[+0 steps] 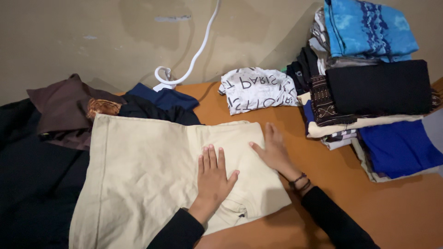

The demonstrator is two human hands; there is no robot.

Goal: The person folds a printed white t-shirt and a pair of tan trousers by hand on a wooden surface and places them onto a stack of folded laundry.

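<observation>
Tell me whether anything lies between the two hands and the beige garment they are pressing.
Nothing visible does. The left hand and the right hand both lie flat, directly on the beige garment, palms down.

Long black sleeves (pixel 184 230) on both arms (dark beaded bracelets (pixel 300 182) circle the right wrist).

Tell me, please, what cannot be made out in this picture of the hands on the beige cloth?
- Head view: the beige garment runs off the bottom edge, so its full shape is unknown.
- The cloth under the left hand and right hand is covered by the flat palms.
- The dark clothes are too dim to tell apart.
- The folded stack is cut by the right edge.
- The white cable leaves the top edge.
</observation>
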